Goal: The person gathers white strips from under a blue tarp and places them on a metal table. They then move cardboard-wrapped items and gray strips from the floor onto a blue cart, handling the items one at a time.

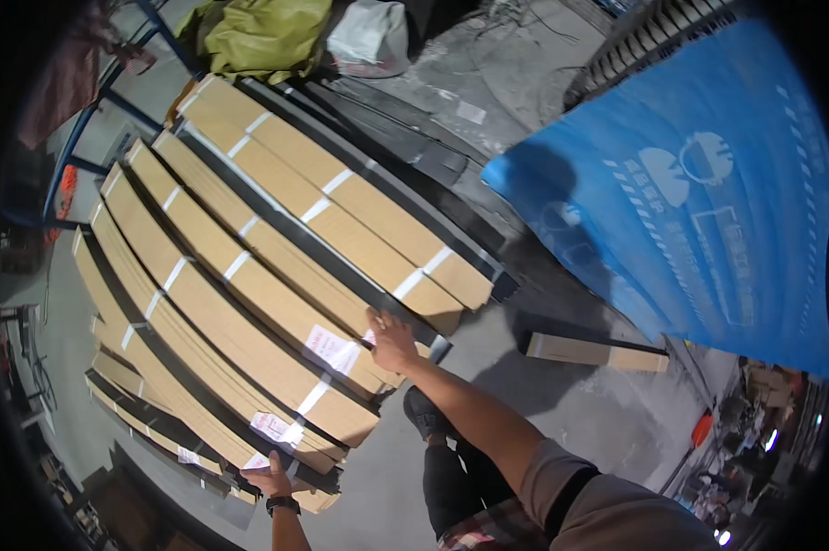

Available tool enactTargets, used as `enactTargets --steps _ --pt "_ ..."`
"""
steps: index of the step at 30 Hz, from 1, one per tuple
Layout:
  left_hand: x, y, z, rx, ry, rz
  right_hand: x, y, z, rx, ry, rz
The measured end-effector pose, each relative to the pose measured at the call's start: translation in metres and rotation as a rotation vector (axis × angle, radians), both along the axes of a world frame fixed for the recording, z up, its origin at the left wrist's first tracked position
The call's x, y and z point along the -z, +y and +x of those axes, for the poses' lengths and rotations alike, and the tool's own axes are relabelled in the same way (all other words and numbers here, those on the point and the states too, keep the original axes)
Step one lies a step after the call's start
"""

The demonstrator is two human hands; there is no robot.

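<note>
Long flat cardboard boxes, bound with white straps, lie side by side in slanting rows with dark gaps between them. My right hand rests on the near end of a middle row, fingers apart, beside a white paper label. Lower left, my left hand, with a dark band at its wrist, touches the near end of an outer cardboard row. Its thumb stands away from its fingers, close to another label. The undersides of both hands are hidden.
A blue printed sheet spreads at the right. One short cardboard piece lies on the grey floor beyond my feet. Blue metal rails stand at the far left. Yellow-green sacking and a white sack sit behind the boxes.
</note>
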State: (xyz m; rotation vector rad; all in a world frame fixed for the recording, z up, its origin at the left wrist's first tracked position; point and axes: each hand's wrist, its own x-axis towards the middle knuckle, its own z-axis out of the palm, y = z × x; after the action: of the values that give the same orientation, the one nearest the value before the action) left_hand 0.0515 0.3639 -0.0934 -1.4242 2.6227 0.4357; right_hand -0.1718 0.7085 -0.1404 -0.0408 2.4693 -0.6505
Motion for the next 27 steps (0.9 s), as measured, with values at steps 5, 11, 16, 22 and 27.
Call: enactTargets --steps 5,11,16,22,27 --pt "0.021 -0.060 0.027 0.050 -0.110 -0.061 -0.031 0.014 0.008 0.031 0.106 -0.165" --pt "-0.014 0.075 -0.014 0.063 -0.203 -0.503 -0.009 0.160 0.122 0.019 0.298 -0.094" --pt "-0.030 0.295 -0.007 0.585 0.342 -0.125 0.062 0.329 0.226 0.098 -0.332 0.460" --pt "0.003 0.517 0.046 0.528 -0.038 0.630 0.146 0.434 0.274 0.325 -0.431 0.628" --pt "0.036 0.590 0.070 0.581 -0.250 1.046 0.223 0.495 0.289 0.054 -0.071 0.699"
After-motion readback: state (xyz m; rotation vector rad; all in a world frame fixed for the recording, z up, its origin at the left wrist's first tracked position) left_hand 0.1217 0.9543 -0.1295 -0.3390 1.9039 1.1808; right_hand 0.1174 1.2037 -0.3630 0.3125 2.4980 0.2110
